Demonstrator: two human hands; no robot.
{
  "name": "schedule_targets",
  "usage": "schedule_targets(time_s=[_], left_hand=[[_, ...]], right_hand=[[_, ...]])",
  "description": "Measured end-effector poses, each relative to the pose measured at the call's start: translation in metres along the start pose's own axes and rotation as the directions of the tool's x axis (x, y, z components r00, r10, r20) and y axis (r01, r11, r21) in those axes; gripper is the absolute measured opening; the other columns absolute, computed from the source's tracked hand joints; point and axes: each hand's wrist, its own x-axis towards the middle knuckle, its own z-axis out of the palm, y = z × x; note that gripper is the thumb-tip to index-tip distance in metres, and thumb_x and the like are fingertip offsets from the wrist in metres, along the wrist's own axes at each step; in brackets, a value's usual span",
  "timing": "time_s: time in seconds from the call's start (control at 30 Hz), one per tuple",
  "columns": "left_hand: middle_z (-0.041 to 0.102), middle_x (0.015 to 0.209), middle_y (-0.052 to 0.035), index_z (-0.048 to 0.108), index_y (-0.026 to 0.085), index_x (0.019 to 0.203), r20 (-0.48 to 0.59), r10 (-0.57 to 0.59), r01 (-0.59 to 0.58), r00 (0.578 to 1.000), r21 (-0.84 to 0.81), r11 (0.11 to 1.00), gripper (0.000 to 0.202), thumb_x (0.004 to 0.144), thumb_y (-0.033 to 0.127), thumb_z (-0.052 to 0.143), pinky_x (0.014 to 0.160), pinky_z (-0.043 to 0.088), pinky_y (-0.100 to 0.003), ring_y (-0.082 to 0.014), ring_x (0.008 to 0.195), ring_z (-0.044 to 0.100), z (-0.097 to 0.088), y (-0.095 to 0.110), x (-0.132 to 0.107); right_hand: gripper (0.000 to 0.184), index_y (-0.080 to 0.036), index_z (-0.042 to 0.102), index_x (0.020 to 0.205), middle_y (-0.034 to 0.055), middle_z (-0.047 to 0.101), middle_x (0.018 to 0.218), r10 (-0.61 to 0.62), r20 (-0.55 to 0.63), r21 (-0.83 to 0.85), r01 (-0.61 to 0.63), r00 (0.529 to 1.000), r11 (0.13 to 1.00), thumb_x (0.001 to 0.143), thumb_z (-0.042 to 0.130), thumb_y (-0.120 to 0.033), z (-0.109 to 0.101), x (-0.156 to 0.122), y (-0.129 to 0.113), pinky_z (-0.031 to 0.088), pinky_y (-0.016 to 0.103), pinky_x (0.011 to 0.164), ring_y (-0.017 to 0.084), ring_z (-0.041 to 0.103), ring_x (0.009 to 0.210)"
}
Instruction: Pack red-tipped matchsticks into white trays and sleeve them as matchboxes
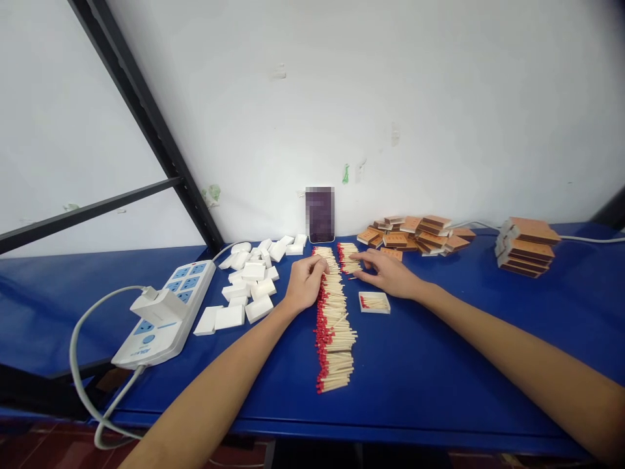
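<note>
A long row of red-headed matches (336,319) runs from the back of the blue table toward its front edge. My left hand (307,280) rests against the upper left side of this row, fingers curled and closed; what they hold, if anything, is hidden. Beside it at the back lies a shorter row of matches (347,257). My right hand (388,270) reaches in from the right, thumb and fingers apart, its fingertips at the right ends of that shorter row. Just below sits a small white matchbox tray (375,311) with some matches inside.
White empty trays (254,270) lie scattered at left, near a white power strip (170,326) with a plugged-in charger. Brown matchboxes (432,228) are heaped at the back right, with a stack of matchboxes (527,247) farther right. A phone (320,215) leans against the wall.
</note>
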Motion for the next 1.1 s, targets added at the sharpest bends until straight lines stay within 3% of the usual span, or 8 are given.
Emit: schedule_targets(time_s=[0.13,0.23,0.3,0.37,0.5,0.6,0.73,1.1], left_hand=[[0.042,0.053,0.0026,0.055,0.015,0.064,-0.002,-0.002,0.002,1.0,0.0,1.0,0.037,0.092,0.034,0.039,0.055,0.029,-0.024,-0.0108,0.055,0.04,0.0,-0.002,0.001],[0.043,0.054,0.0024,0.055,0.015,0.065,0.001,0.0,0.0,1.0,0.0,1.0,0.036,0.092,0.032,0.039,0.055,0.029,-0.024,-0.0108,0.056,0.04,0.0,-0.003,0.001],[0.043,0.055,0.0024,0.055,0.015,0.064,-0.004,0.002,-0.002,1.0,-0.003,1.0,0.036,0.092,0.031,0.039,0.056,0.029,-0.024,-0.0106,0.056,0.041,0.0,-0.002,0.001],[0.044,0.056,0.0024,0.055,0.015,0.064,-0.017,0.006,-0.006,1.0,-0.001,1.0,0.036,0.092,0.03,0.039,0.057,0.029,-0.024,-0.0103,0.057,0.041,-0.001,-0.002,0.001],[0.043,0.056,0.0028,0.054,0.014,0.063,-0.025,0.018,-0.018,1.0,0.021,1.0,0.036,0.093,0.03,0.04,0.058,0.029,-0.024,-0.0099,0.057,0.041,-0.001,-0.001,-0.001],[0.044,0.057,0.003,0.053,0.014,0.063,0.006,0.037,-0.037,0.999,0.024,0.999,0.037,0.093,0.03,0.04,0.059,0.029,-0.024,-0.0096,0.057,0.042,-0.002,-0.001,-0.001],[0.045,0.057,0.0034,0.054,0.014,0.064,0.008,0.051,-0.051,0.999,0.027,0.998,0.037,0.094,0.03,0.039,0.059,0.029,-0.024,-0.0092,0.057,0.042,-0.001,-0.002,-0.001],[0.044,0.056,0.0032,0.055,0.015,0.064,0.014,0.037,-0.037,0.999,0.041,0.998,0.037,0.093,0.032,0.039,0.058,0.03,-0.024,-0.0099,0.056,0.041,-0.001,-0.002,-0.001]], right_hand=[[0.038,-0.019,0.06,0.124,0.0065,0.058,0.09,0.023,-0.105,0.012,-0.022,0.994,1.0,0.096,0.044,-0.04,-0.004,0.0,-0.005,0.046,0.031,0.071,0.019,0.057,0.077],[0.037,-0.016,0.059,0.124,0.0109,0.062,0.107,-0.026,-0.166,-0.018,0.024,0.986,1.0,0.098,0.037,-0.03,-0.009,0.012,-0.01,0.045,0.034,0.09,0.022,0.059,0.099],[0.039,-0.014,0.056,0.126,0.0127,0.061,0.121,-0.045,-0.087,-0.092,0.037,0.995,0.995,0.098,0.032,-0.023,-0.01,0.03,-0.011,0.04,0.033,0.101,0.022,0.055,0.115],[0.042,-0.011,0.054,0.13,0.0141,0.059,0.131,0.037,0.06,-0.224,-0.023,0.998,0.974,0.097,0.029,-0.02,-0.01,0.052,-0.012,0.037,0.032,0.104,0.022,0.053,0.121],[0.038,-0.01,0.064,0.115,0.0169,0.069,0.117,0.096,0.153,-0.293,-0.047,0.984,0.955,0.095,0.033,-0.019,-0.005,0.091,-0.009,0.044,0.031,0.092,0.025,0.063,0.107],[0.036,-0.011,0.068,0.105,0.0175,0.072,0.108,0.116,0.207,-0.334,-0.041,0.971,0.942,0.095,0.034,-0.019,-0.001,0.103,-0.009,0.045,0.031,0.087,0.025,0.067,0.1],[0.036,-0.012,0.069,0.101,0.0181,0.072,0.107,0.148,0.24,-0.379,-0.048,0.959,0.924,0.096,0.034,-0.021,0.002,0.098,-0.012,0.044,0.032,0.088,0.026,0.066,0.1],[0.038,-0.015,0.067,0.117,0.0135,0.072,0.114,0.14,0.214,-0.353,-0.057,0.967,0.934,0.097,0.036,-0.026,-0.004,0.066,-0.021,0.045,0.033,0.093,0.025,0.065,0.107]])
